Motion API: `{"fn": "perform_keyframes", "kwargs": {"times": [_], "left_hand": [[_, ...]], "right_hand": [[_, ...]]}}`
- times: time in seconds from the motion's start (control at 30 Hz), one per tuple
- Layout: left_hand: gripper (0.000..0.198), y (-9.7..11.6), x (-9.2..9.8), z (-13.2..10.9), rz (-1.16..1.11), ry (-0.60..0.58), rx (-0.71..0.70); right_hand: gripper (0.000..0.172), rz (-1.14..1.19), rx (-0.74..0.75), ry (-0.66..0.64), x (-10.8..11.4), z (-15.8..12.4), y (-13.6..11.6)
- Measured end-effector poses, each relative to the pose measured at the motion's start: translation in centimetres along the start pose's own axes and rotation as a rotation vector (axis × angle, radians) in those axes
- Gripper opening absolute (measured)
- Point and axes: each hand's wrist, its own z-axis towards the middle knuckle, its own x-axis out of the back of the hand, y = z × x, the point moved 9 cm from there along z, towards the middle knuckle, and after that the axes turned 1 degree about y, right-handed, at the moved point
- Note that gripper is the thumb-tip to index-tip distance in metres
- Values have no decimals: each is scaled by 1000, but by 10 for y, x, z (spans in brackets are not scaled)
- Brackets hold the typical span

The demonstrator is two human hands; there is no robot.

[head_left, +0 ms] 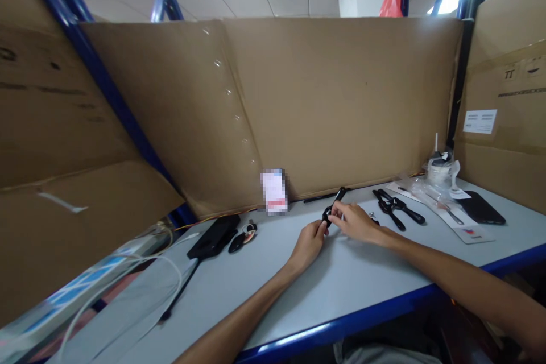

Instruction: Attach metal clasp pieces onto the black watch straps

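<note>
My left hand point(310, 243) is closed round the near end of a slim black tool point(339, 195), whose handle points up and away from me. The fingers of my right hand point(352, 222) pinch at the middle of the same tool. Part of it is hidden by my fingers, and its exact kind is hard to make out. Just right of my right hand lie small dark metal parts point(374, 217), partly covered by the hand. Beyond them rest more black-handled tools point(398, 209), lying across each other.
On the right are clear packaging on a card point(469, 232), a black phone point(482, 207) and a lidded cup point(439, 169). Keys point(244, 238) and a black case point(213, 236) lie left, near a power strip point(85, 290) with cables. Cardboard point(341, 96) walls the grey table point(273, 307).
</note>
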Motion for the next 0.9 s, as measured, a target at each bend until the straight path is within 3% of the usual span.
{"fn": "perform_keyframes", "kwargs": {"times": [0.2, 0.67, 0.9], "left_hand": [[37, 12, -1, -3, 117, -27, -59], [36, 17, -8, -7, 403, -101, 20], [40, 16, -9, -8, 510, -145, 52]], "right_hand": [[17, -119, -43, -4, -10, -1, 8], [16, 240, -345, -123, -34, 0, 36], [14, 114, -298, -116, -30, 2, 35]]}}
